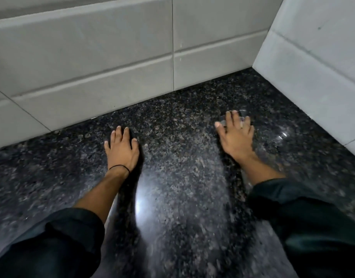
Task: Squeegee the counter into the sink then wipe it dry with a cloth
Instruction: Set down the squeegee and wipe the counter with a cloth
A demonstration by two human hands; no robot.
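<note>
Pale grey wall tiles (92, 57) with thin grout lines run along the far side, meeting a lighter tiled side wall (313, 67) at the far right corner (a bright glare (139, 205) shines low down, near centre).

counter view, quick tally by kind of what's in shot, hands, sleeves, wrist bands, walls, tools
hands: 2, left hand and right hand, both spread flat over the counter
dark sleeves: 2
black wrist band: 1
tiled walls: 2, back and right side
squeegee, cloth, sink: 0 in view
total: 7, plus the counter
</note>
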